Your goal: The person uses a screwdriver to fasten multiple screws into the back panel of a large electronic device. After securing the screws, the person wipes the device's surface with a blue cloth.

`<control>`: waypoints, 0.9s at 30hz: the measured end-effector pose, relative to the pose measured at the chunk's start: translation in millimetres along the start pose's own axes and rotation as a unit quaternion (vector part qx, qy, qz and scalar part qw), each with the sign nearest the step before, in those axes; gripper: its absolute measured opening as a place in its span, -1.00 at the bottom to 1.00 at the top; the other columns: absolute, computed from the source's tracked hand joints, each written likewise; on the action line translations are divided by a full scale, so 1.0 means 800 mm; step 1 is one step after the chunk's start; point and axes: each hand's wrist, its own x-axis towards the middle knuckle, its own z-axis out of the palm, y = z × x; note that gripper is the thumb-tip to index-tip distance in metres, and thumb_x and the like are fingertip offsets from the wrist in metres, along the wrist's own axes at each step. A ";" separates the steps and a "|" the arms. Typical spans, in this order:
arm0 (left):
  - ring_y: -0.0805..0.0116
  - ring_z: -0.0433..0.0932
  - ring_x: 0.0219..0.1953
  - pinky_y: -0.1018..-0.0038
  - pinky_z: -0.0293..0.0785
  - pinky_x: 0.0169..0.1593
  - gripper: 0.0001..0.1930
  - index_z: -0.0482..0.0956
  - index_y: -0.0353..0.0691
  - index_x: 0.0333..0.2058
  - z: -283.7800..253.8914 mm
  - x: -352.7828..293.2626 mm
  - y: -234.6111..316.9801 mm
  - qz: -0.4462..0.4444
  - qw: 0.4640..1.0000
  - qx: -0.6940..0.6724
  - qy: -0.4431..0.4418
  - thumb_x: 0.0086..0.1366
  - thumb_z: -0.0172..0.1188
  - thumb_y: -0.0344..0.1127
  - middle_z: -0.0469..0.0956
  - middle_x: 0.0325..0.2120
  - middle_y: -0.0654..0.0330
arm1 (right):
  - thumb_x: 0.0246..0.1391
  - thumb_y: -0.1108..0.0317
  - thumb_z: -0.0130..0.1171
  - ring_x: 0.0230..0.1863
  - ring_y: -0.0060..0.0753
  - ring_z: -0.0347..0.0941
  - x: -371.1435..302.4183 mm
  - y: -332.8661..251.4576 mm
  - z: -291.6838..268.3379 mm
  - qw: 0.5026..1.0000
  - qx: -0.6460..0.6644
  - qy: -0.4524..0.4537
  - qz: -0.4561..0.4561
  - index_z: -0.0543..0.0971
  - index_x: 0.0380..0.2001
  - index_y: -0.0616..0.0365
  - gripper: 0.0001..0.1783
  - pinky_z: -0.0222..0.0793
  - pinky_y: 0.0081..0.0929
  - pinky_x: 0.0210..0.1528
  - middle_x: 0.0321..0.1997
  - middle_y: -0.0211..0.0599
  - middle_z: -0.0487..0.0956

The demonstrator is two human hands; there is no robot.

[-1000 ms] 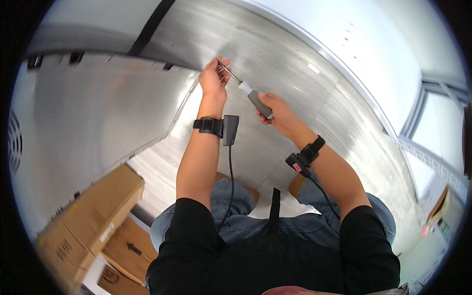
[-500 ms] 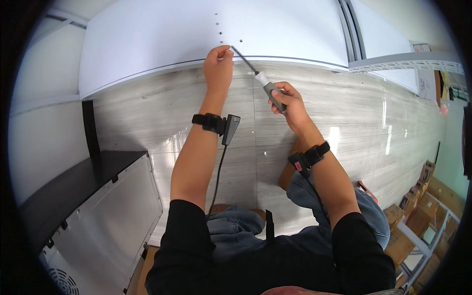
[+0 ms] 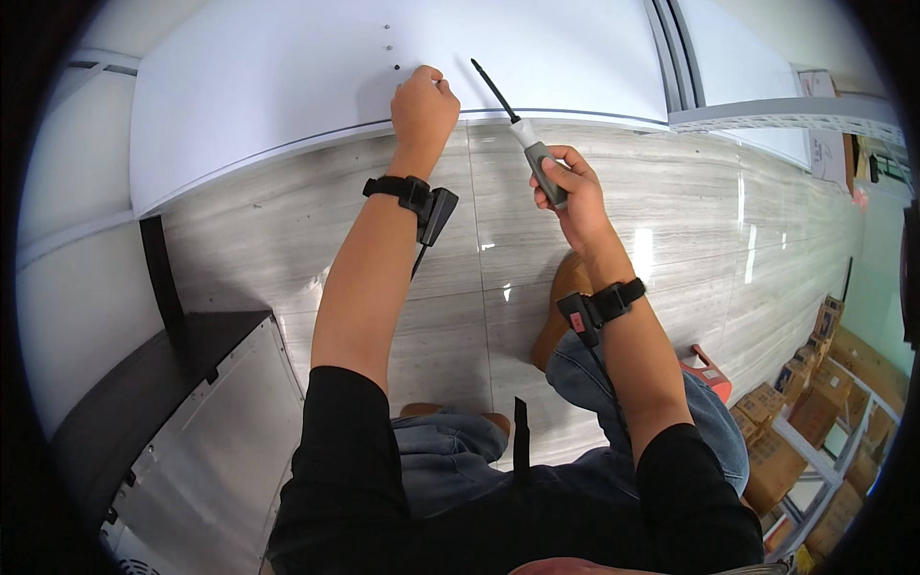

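Observation:
My left hand (image 3: 424, 107) is over the white board (image 3: 259, 86), near its front edge. Its fingers are curled together, and whatever they hold, if anything, is hidden. Just beyond it to the left, a few small screws (image 3: 388, 47) lie in a loose row on the board. My right hand (image 3: 573, 192) is closed around the grey and white handle of a screwdriver (image 3: 542, 165). The dark shaft points up and to the left over the board, its tip to the right of my left fingers and apart from them.
A grey perforated metal rail (image 3: 786, 117) crosses the board's right end. At the lower left stands a metal-panelled cabinet (image 3: 206, 431) with a black edge. Cardboard boxes (image 3: 762, 407) and a rack are at the right. A red object (image 3: 707, 369) sits beside my right knee.
The screwdriver tip has come away from my left fingertips. My left hand has moved farther over the board, and two small screws seen near it before no longer show. The view has shifted slightly.

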 end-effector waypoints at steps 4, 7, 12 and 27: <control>0.15 0.56 -0.42 0.32 0.48 -0.33 -0.88 0.55 -0.27 -0.35 -0.017 -0.003 0.004 -0.019 0.998 -0.060 -0.021 0.17 0.14 -0.36 0.60 -0.51 0.11 | 0.14 0.27 0.07 -0.56 -0.59 0.33 -0.002 0.002 0.002 1.000 -0.002 -0.007 0.002 0.46 -0.26 0.11 -0.83 0.25 -0.62 -0.46 -0.51 -0.37 0.48; 0.26 0.57 -0.41 0.41 0.49 -0.34 -0.86 0.53 -0.29 -0.31 -0.043 -0.022 0.000 -0.080 0.978 -0.189 -0.049 0.23 0.11 -0.36 0.60 -0.46 0.12 | 0.12 0.28 0.08 -0.59 -0.61 0.31 -0.003 0.002 0.009 0.999 -0.024 -0.037 0.007 0.47 -0.27 0.13 -0.82 0.23 -0.62 -0.49 -0.51 -0.39 0.48; 0.29 0.56 -0.31 0.47 0.54 -0.25 -0.83 0.44 -0.33 -0.20 -0.110 -0.061 -0.066 -0.261 0.767 -0.579 -0.093 0.34 0.01 -0.35 0.55 -0.25 0.04 | 0.08 0.33 0.11 -0.62 -0.65 0.27 -0.008 0.013 0.045 0.988 -0.108 -0.109 0.019 0.49 -0.25 0.15 -0.81 0.18 -0.66 -0.55 -0.52 -0.41 0.47; 0.31 0.55 -0.25 0.46 0.56 -0.10 -0.87 0.41 -0.33 -0.20 -0.270 -0.252 -0.241 -0.336 0.657 -0.667 0.104 0.35 -0.04 -0.42 0.52 -0.17 -0.02 | 0.00 0.35 0.16 -0.49 -0.69 0.33 -0.052 0.090 0.217 0.891 -0.292 -0.348 -0.009 0.52 -0.26 0.19 -0.78 0.16 -0.67 -0.56 -0.49 -0.45 0.49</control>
